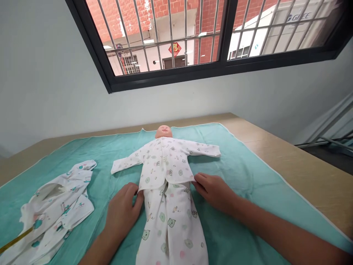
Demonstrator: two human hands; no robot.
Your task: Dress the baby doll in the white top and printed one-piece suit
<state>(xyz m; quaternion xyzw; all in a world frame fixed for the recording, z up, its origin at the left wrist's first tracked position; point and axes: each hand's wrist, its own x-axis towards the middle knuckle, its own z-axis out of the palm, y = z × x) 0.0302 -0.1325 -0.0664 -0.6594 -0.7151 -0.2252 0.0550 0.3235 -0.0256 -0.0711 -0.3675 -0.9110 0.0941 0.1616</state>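
Observation:
A baby doll (pixel 163 131) lies on its back, dressed in a white printed baby jacket (pixel 164 162) and matching white baby pants (pixel 171 224). The jacket's sleeves stretch out to both sides, and its lower edge overlaps the top of the pants. At the hem's left corner, my left hand (pixel 124 204) is closed, with the fingertips partly hidden against the cloth. Thumb and fingers of my right hand (pixel 213 189) pinch the right corner of the same hem. The doll's body, arms and legs are covered by the clothes.
Under the doll spreads a green blanket (pixel 237 173) on a wooden table (pixel 275 147). To the left lies a crumpled white printed baby garment (pixel 63 202), with a yellow strip (pixel 16 240) across it. Behind stand a wall and a barred window (pixel 171 75); metal rails (pixel 328 123) show at right.

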